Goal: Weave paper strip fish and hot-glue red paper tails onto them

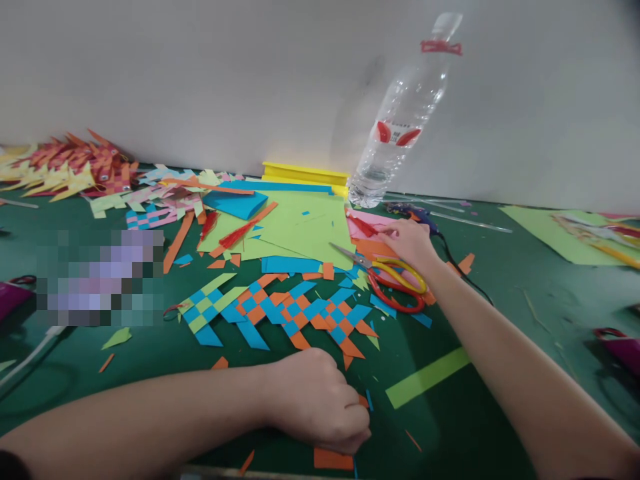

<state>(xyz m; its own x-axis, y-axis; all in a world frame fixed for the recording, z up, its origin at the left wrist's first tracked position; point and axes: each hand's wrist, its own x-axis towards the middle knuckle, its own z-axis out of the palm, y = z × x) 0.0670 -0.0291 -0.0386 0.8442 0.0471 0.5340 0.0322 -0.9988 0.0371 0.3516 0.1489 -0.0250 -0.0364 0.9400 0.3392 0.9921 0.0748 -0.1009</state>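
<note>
My left hand (pixel 320 403) rests as a closed fist near the table's front edge, over small orange paper pieces; whether anything is inside it is hidden. My right hand (pixel 407 243) reaches to the pink paper beyond the scissors, its fingers pinched on a red tassel (pixel 363 225). Scissors (pixel 395 277) with yellow and red handles lie just below that hand, blades pointing left. Between my hands and the green sheets (pixel 300 223) lie several woven fish shapes (pixel 295 310) in blue, orange and green paper. Another red tassel (pixel 239 235) lies on the green sheets.
A clear water bottle (pixel 400 113) leans against the grey wall behind. Piled woven paper fish (pixel 75 167) sit at the back left, near a blurred-out device (pixel 105 277). A green strip (pixel 427 379) lies front right. A dark glue-gun-like tool (pixel 415 217) is behind my right hand.
</note>
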